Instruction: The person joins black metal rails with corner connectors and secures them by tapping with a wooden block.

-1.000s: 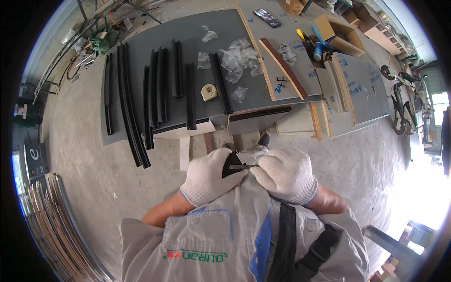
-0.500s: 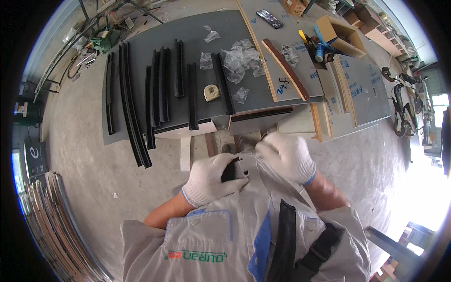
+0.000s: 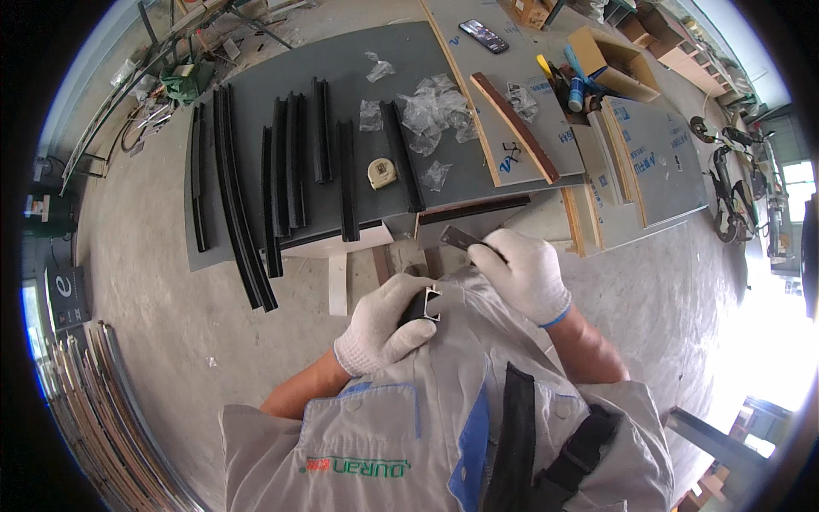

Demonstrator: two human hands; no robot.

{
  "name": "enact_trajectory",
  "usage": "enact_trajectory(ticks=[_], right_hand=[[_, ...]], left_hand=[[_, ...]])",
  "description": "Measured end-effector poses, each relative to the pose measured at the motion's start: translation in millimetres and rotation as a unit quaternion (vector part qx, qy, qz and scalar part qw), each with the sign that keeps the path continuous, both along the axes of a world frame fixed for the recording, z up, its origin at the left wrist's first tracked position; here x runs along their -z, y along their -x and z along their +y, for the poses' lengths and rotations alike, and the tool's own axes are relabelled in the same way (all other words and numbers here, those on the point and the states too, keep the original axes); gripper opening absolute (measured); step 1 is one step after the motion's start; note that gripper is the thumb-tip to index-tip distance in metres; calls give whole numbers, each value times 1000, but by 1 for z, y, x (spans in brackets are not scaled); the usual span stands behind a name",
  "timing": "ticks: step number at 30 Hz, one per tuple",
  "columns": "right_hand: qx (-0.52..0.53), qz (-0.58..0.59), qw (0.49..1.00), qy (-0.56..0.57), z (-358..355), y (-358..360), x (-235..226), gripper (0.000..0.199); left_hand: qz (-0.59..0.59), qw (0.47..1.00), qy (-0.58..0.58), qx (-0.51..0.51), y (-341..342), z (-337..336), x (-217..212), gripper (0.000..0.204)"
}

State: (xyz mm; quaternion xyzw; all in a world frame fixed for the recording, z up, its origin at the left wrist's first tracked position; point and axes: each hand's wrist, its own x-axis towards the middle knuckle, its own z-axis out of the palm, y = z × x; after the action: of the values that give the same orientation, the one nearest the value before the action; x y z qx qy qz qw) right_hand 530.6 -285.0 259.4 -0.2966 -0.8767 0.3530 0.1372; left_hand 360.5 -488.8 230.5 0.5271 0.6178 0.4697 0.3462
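In white knitted gloves, both hands are in front of my chest. My left hand (image 3: pixel 386 324) is closed round a black metal profile (image 3: pixel 415 309), whose cut end shows bright, channel-shaped edges facing right. To the right, my right hand (image 3: pixel 522 275) grips a dark flat file (image 3: pixel 461 238), its free end pointing up and left, apart from the profile. The rest of the file is hidden in the glove. Beyond my hands, more black profiles (image 3: pixel 348 183) lie lengthwise on the dark grey tabletop (image 3: pixel 247 77), several of them side by side.
On the tabletop are a tape measure (image 3: pixel 381 174) and crumpled clear plastic bags (image 3: pixel 433 111). A brown strip (image 3: pixel 516 128) lies across a grey board (image 3: pixel 465 64) that also bears a phone (image 3: pixel 484 37). Farther right stand a cardboard box (image 3: pixel 610 64) and a blue can (image 3: pixel 576 94).
My right hand, blurred near the profile before, has moved slightly right and the file now shows clearly. The profile's end has turned more into view in my left hand.
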Motion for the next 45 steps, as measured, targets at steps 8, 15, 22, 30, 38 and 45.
enact_trajectory(ticks=[8,15,22,30,38,45], right_hand=[[-83,53,991,-93,-9,-15,-16,22],[-164,15,960,-225,-1,-13,-7,29],[-156,39,985,-55,-3,-9,-20,26],[-221,82,971,-24,-4,0,-22,26],[-231,125,963,-68,3,11,-3,22],[-241,141,957,81,24,10,17,23]], left_hand=[[19,995,84,-44,-5,-1,-5,57],[-43,988,148,-20,-1,-1,-14,54],[-70,986,147,47,27,1,-26,49],[-239,959,131,72,38,-3,5,60],[-278,950,118,84,28,3,38,69],[-380,910,119,114,16,26,37,78]])
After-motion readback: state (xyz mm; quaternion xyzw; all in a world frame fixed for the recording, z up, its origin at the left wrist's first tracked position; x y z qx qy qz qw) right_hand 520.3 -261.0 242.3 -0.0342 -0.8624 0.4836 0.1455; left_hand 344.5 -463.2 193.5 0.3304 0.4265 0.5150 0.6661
